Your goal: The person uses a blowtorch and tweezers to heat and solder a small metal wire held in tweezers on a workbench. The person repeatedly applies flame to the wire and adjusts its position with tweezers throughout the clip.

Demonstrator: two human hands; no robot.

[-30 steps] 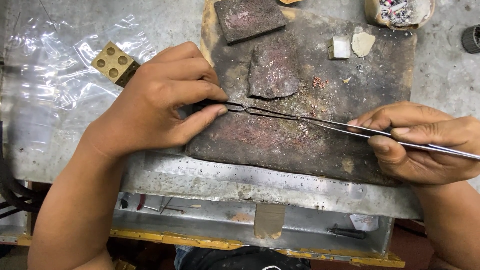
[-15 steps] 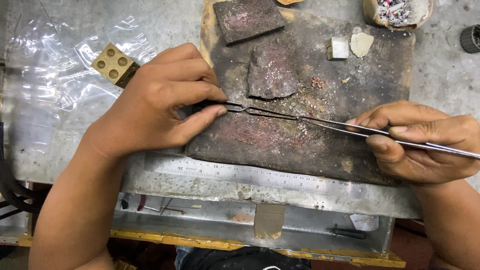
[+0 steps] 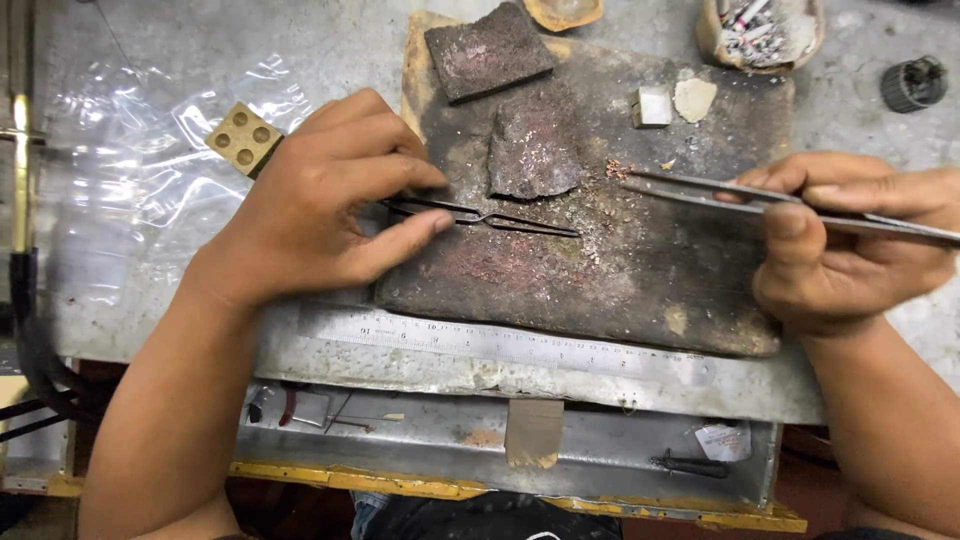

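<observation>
Left hand [image 3: 310, 215] pinching dark wire tweezers [image 3: 490, 217] flat on the charred block [image 3: 640, 270], tips pointing right. Right hand [image 3: 850, 240] pinching long steel tweezers [image 3: 760, 197], tips at the block's upper middle. Steel ruler [image 3: 500, 342] along the desk [image 3: 150, 60] edge.

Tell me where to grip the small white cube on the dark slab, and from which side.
Pinch the white cube across its left and right faces, coming straight down from above. It sits flat and upright on the soldering slab, sides exposed. The pale chip lies close on its right, so keep that fingertip tight to the cube.
</observation>
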